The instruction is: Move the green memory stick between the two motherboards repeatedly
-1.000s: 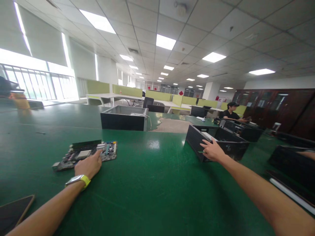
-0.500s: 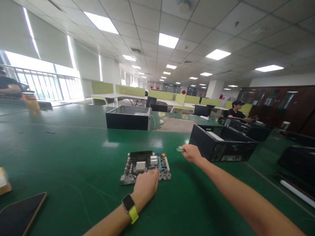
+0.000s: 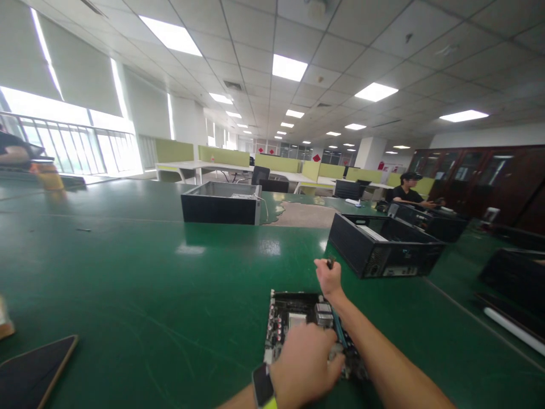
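Observation:
A motherboard lies flat on the green table right in front of me. My left hand, with a watch on the wrist, rests curled over the board's near edge and grips it. My right hand hovers above the board's far right corner, fingers pinched on a small dark stick-like part held upright. An open black computer case stands just beyond my right hand.
A second open case sits further back at the centre. More black cases lie at the right edge. A dark tablet lies at the lower left. A person in black sits at the far right.
The motherboard has slid right and closer to me under my left hand. My right hand left the black case with a small part and now holds it over the board.

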A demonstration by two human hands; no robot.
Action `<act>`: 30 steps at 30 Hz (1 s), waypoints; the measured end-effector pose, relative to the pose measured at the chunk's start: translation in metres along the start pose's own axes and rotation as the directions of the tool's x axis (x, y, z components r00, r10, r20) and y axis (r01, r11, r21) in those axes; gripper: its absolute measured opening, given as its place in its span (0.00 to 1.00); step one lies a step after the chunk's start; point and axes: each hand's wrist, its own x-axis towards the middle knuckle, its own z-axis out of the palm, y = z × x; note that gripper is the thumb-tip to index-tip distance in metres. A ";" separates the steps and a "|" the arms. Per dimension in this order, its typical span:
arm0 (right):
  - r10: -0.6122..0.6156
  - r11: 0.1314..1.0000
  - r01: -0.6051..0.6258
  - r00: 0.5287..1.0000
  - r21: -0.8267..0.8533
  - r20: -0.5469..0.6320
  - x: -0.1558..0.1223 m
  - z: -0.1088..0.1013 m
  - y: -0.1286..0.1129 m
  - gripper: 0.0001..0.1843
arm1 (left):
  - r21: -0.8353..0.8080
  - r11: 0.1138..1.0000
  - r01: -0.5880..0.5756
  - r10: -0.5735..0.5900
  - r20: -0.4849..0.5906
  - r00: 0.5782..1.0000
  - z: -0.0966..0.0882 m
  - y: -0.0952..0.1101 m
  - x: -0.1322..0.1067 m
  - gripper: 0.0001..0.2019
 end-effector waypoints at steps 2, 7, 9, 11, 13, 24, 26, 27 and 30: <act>0.109 0.953 -0.076 0.989 0.294 -0.098 -0.001 -0.003 -0.009 0.22 | 0.032 0.998 0.059 -0.055 -0.115 0.992 -0.015 -0.023 0.006 0.15; 0.319 0.705 -0.213 0.947 0.677 -0.034 -0.008 -0.007 -0.028 0.23 | 0.106 0.974 0.199 -0.164 -0.271 0.949 -0.032 -0.081 0.020 0.20; 0.348 0.625 -0.273 0.936 0.731 0.052 -0.008 -0.011 -0.032 0.23 | 0.102 0.970 0.221 -0.191 -0.246 0.950 -0.031 -0.096 0.021 0.20; 0.326 0.582 -0.304 0.937 0.754 0.126 -0.005 -0.015 -0.033 0.23 | 0.080 0.968 0.236 -0.216 -0.206 0.954 -0.030 -0.105 0.022 0.18; 0.286 0.586 -0.312 0.943 0.748 0.170 -0.002 -0.021 -0.032 0.23 | 0.053 0.967 0.250 -0.238 -0.174 0.955 -0.031 -0.110 0.022 0.16; 0.129 0.843 -0.226 0.966 0.487 0.225 0.003 -0.034 -0.037 0.23 | 0.040 0.964 0.264 -0.257 -0.123 0.958 -0.029 -0.118 0.029 0.11; 0.113 0.842 -0.230 0.960 0.489 0.257 0.001 -0.034 -0.038 0.23 | 0.040 0.964 0.264 -0.258 -0.116 0.959 -0.028 -0.118 0.030 0.12; 0.108 0.831 -0.235 0.957 0.504 0.268 0.001 -0.034 -0.038 0.23 | 0.039 0.963 0.265 -0.260 -0.110 0.959 -0.028 -0.118 0.030 0.12; 0.109 0.780 -0.263 0.950 0.567 0.291 0.000 -0.033 -0.038 0.23 | 0.041 0.962 0.272 -0.266 -0.102 0.958 -0.029 -0.116 0.029 0.12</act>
